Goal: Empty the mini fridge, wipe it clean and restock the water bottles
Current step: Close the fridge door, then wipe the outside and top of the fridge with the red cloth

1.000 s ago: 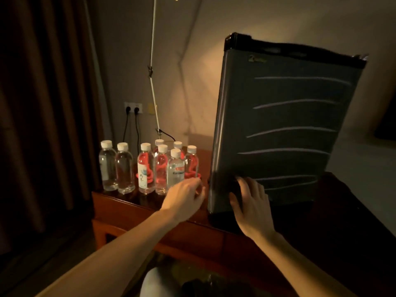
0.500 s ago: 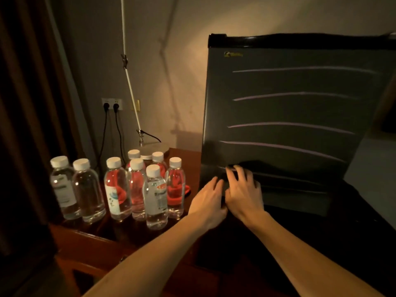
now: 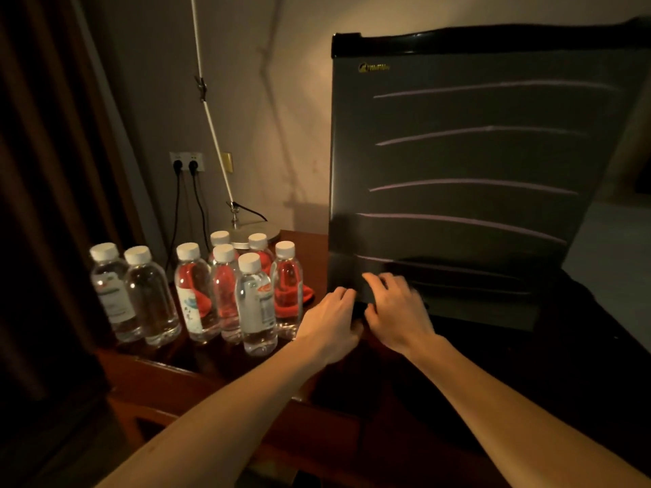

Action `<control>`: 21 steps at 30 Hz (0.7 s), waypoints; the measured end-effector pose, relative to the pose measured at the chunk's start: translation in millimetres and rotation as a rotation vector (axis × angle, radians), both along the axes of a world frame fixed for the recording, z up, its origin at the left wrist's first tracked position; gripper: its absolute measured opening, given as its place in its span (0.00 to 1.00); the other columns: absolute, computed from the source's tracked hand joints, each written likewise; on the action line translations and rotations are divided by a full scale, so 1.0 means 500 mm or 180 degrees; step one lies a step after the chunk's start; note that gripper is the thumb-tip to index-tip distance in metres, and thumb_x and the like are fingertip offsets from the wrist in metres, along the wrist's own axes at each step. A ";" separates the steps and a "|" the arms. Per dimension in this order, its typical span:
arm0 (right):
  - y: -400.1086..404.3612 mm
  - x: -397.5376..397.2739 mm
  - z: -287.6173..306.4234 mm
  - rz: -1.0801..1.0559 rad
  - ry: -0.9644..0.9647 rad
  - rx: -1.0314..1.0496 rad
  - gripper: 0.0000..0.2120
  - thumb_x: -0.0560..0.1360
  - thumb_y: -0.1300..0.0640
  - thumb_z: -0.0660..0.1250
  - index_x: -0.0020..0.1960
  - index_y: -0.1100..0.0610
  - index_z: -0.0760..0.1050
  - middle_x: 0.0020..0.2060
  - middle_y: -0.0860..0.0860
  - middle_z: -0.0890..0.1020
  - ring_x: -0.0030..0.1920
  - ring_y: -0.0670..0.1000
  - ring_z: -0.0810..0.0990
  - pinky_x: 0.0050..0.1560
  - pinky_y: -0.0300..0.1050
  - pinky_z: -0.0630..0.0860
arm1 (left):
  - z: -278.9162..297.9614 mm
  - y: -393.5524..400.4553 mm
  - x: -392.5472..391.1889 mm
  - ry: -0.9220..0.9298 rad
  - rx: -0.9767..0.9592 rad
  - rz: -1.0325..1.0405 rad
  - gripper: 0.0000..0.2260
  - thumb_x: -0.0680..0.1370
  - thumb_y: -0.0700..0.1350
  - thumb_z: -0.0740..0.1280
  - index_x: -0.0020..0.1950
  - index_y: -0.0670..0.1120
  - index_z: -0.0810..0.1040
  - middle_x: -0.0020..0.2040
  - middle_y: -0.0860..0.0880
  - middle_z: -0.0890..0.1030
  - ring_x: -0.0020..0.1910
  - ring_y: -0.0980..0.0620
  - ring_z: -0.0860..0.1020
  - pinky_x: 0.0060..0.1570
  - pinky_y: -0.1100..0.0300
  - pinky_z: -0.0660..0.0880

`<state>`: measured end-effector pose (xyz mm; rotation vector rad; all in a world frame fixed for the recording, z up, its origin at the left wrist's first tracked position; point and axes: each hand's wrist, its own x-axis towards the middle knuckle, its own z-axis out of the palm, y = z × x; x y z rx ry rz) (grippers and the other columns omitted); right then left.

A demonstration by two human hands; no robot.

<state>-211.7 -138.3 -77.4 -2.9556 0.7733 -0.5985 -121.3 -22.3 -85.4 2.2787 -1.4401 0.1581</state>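
Curtain fills the far left edge, dark and pleated. Next to it, on the left part of the wooden desk, stands a cluster of eight water bottles with white caps, all upright and close together; two clear ones stand at the left, the rest bunch to their right. Something red lies on the desk behind and among the right-hand bottles and tints them. On the wall behind, a socket holds two black plugs, and a thin lamp stem rises from a round base just behind the bottles.

The left hand reaches past the bottles to the lower left corner of the mini fridge, fingers bent at the edge of its closed door; whether they actually grip the edge cannot be told in the dim light. The right hand sits just beside it, touching the lower door face with its fingers curved and spread, blurred, holding nothing that shows. The fridge stands upright on the right part of the desk, dark, with pale horizontal streaks across its door.
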 end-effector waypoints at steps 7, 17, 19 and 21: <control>0.047 0.060 -0.024 0.0844 0.0293 0.0941 0.24 0.77 0.54 0.60 0.72 0.54 0.67 0.68 0.53 0.72 0.68 0.54 0.71 0.67 0.53 0.69 | -0.063 0.076 0.000 0.0041 0.0042 0.0140 0.12 0.76 0.49 0.64 0.57 0.49 0.69 0.57 0.50 0.75 0.57 0.47 0.75 0.51 0.49 0.75; 0.031 0.234 -0.041 0.1067 0.0549 0.1747 0.19 0.75 0.50 0.64 0.59 0.30 0.65 0.60 0.47 0.78 0.58 0.54 0.77 0.59 0.57 0.75 | -0.125 0.086 0.040 0.0128 -0.0325 0.0203 0.12 0.79 0.50 0.60 0.61 0.49 0.69 0.57 0.49 0.76 0.56 0.47 0.76 0.51 0.51 0.75; 0.035 0.270 -0.042 0.1031 0.0611 0.1717 0.06 0.74 0.39 0.62 0.51 0.33 0.69 0.53 0.46 0.80 0.52 0.52 0.79 0.55 0.54 0.76 | -0.129 0.078 0.047 0.0159 -0.0438 0.0248 0.12 0.79 0.51 0.60 0.60 0.49 0.70 0.56 0.48 0.76 0.54 0.46 0.77 0.50 0.50 0.75; 0.037 0.298 -0.050 0.0998 0.0752 0.1570 0.11 0.74 0.36 0.62 0.51 0.41 0.73 0.50 0.46 0.80 0.49 0.52 0.79 0.52 0.53 0.77 | -0.135 0.074 0.055 0.0223 -0.0516 0.0265 0.10 0.79 0.51 0.61 0.58 0.49 0.71 0.54 0.48 0.77 0.52 0.46 0.77 0.48 0.51 0.75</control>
